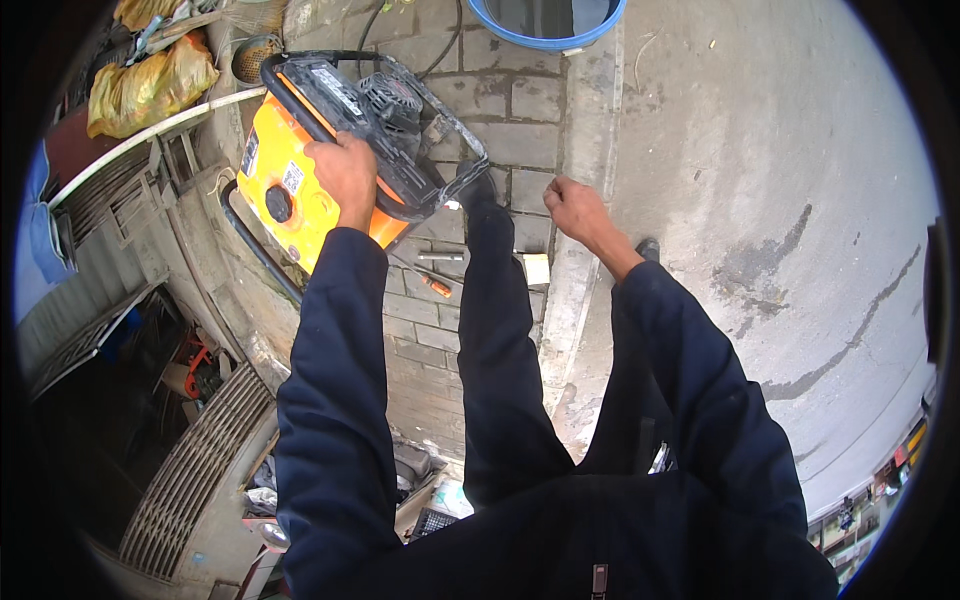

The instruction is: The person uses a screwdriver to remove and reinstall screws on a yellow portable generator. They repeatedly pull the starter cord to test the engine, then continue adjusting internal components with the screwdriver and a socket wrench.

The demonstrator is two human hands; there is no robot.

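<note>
A portable generator-like machine with a yellow tank [262, 160], a black cap [278, 204] and a black tubular frame [455, 125] leans at a tilt on the paving to the left. A finned engine cover [392, 98] shows on its dark side. My left hand [347, 178] is closed over the machine's upper edge, at the bar beside the tank; its fingertips are partly hidden. Out to the right, over the kerb line, my right hand [580, 210] hangs in the air with curled fingers. Nothing shows in it, and it touches nothing.
On the bricks by my left leg lie an orange-handled screwdriver [437, 286], a metal tube-like tool [440, 257] and a small pale yellow box [536, 268]. A blue tub of dark water [560, 42] stands ahead. Yellow sacks [150, 88] and a metal grille [190, 470] line the left.
</note>
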